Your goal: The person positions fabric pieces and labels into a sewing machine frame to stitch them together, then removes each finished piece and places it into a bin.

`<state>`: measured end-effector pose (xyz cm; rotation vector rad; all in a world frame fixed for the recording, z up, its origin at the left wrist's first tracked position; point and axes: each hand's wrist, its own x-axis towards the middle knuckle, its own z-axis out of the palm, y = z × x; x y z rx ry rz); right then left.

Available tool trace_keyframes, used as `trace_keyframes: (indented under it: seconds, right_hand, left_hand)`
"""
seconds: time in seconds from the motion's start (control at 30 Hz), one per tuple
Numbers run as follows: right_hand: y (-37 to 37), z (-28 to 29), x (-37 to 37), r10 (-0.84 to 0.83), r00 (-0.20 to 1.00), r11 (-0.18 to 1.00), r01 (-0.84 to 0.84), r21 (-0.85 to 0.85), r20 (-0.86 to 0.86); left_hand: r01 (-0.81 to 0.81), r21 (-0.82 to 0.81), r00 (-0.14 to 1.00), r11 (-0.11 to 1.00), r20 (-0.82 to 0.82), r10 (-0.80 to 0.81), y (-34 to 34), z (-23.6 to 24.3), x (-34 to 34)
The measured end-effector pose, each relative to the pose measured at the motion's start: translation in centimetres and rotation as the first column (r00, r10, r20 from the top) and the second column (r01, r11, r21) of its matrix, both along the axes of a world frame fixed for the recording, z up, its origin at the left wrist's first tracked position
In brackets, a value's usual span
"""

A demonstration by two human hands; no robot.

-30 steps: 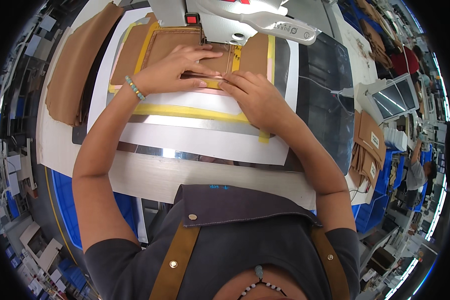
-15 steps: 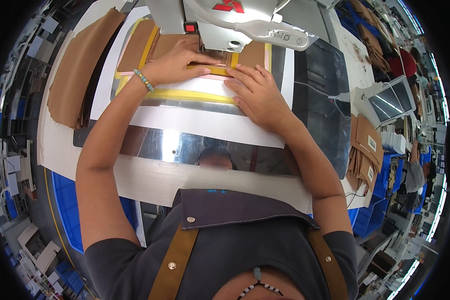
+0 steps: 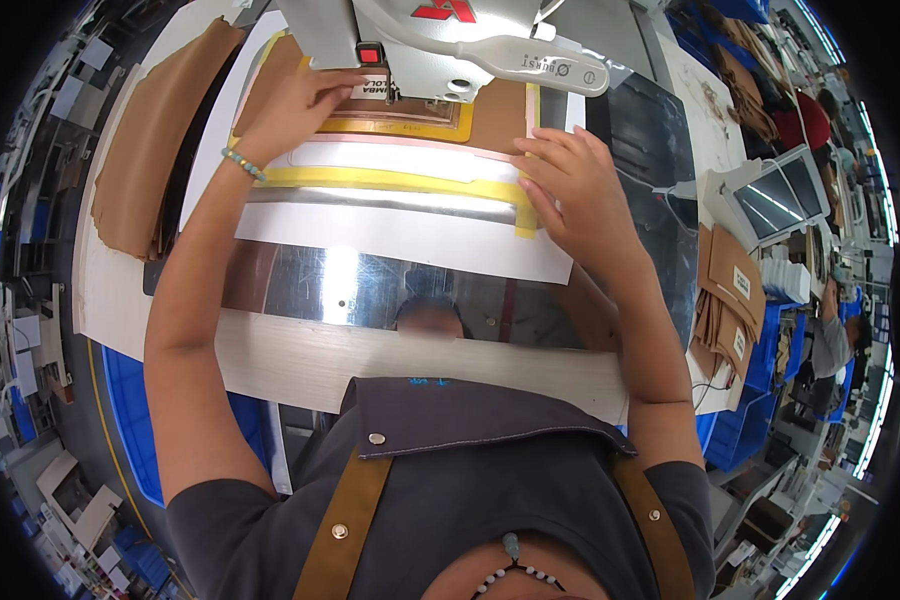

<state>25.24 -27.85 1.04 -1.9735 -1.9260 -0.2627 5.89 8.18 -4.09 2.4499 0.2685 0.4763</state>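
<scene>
Brown panel (image 3: 495,118) lies flat within a yellow-edged frame (image 3: 395,127), partly beneath the machine head (image 3: 425,66). Left hand (image 3: 295,115) reaches over it from the left, thumb and fingers extended toward a white label (image 3: 370,86) at the opening; whether they pinch its edge or merely rest there, I cannot tell. Right hand (image 3: 580,185) is loosely open, fingers spread at the right border of the taped sheet, with no firm grip visible. As for progress, the label is already placed on the brown surface, near the presser foot (image 3: 392,92); whether any stitching fixes it (the head and fingers hide part of it) is unclear, so I would judge this piece unfinished. Nearer the body run yellow tape (image 3: 370,179) and white paper (image 3: 420,248). Farther left, a brown stack (image 3: 160,140) shows no labels on its visible faces; at right, brown pieces (image 3: 725,265) carry white labels, seemingly further along. Beyond them stands a screen (image 3: 782,198).
</scene>
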Motion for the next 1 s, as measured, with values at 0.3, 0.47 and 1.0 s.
trace_keyframes:
  seconds: [0.3, 0.47, 1.0]
  right_hand:
    - [-8.0, -0.5, 4.6, -0.212, 0.977, 0.969, 0.21, -0.127, 0.001]
    - [-7.6, 0.3, 4.4, -0.216, 0.976, 0.976, 0.215, -0.021, -0.036]
    - [7.8, -3.2, -3.3, 0.16, 0.987, 0.986, -0.158, -0.056, 0.024]
  left_hand:
    - [-0.33, 0.474, 0.919, 0.816, -0.038, 0.393, 8.3, -2.9, -5.4]
    - [-0.291, 0.42, 0.932, 0.859, -0.076, 0.353, 9.5, -3.2, -6.3]
    - [-0.121, -0.232, 0.99, 0.965, -0.104, 0.099, 6.2, -3.7, -3.6]
